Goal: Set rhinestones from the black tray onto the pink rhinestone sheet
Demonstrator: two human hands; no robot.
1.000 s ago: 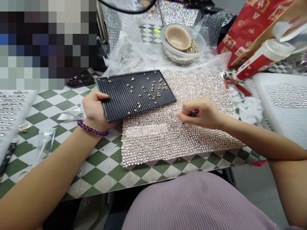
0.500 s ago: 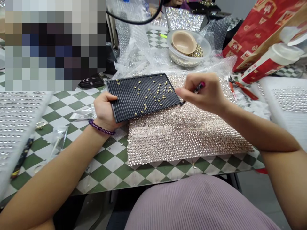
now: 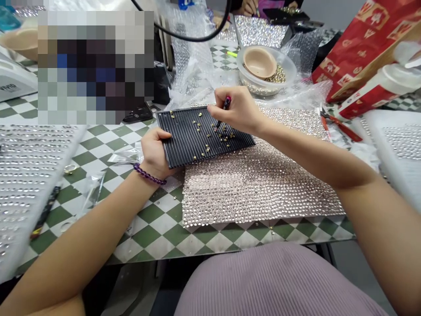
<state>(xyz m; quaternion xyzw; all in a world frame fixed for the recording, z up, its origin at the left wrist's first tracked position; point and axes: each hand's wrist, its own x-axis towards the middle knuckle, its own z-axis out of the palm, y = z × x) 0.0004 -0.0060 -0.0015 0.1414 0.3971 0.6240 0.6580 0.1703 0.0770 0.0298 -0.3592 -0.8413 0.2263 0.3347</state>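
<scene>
Presently, left hand [image 3: 153, 151]: fingers together, gripping the edge of a black ridged tray [image 3: 200, 140].
Right hand [image 3: 235, 109]: fingers pinched on a dark pick pen [image 3: 226, 103], its tip among gold studs [image 3: 223, 137].
Tray position: overlapping a rhinestone sheet [image 3: 259, 186] on a green-checkered table [image 3: 158, 224].

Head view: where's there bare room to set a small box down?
Green-and-white checkered tabletop shows between the left forearm and the rose-gold rhinestone sheet, with few loose stones, and in a thin strip along the sheet's near edge. Crowded: behind the black ridged tray, under the right hand, with clear bubble wrap.
</scene>
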